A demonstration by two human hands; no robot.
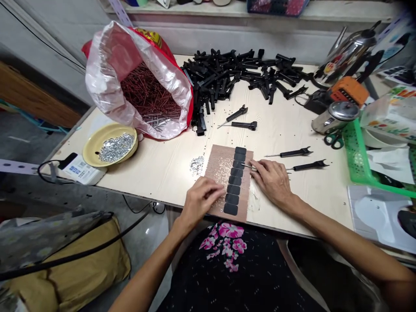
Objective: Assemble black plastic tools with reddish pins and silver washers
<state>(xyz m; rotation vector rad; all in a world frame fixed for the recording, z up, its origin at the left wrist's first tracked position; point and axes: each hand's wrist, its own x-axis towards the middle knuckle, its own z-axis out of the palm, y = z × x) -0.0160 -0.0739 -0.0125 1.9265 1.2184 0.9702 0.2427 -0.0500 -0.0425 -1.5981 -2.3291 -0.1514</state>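
Note:
A brown board (pixel 212 158) lies before me on the table, bearing a column of black rounded pieces (pixel 233 190) and scattered tiny pale bits. Over its left part is my left hand (pixel 203 195), thumb and fingertips pinched together; whatever they hold is too small to make out. My right hand (pixel 271 180), at the board's right edge, grips a thin metal rod (pixel 247 166) whose tip points left over the black pieces. My palm hides the rod's other end. Two black-handled tools with thin shafts (pixel 295 152) lie beyond that hand. Small silvery bits (pixel 196 165) are heaped left of the board.
A bag of reddish-brown rods (pixel 146 93) and a yellow bowl of silvery parts (pixel 117 147) stand left. Black handles (pixel 224 73) are piled at the back. Right are a kettle (pixel 347 54), metal canister (pixel 336 117), scissors (pixel 334 139) and green basket (pixel 357 151).

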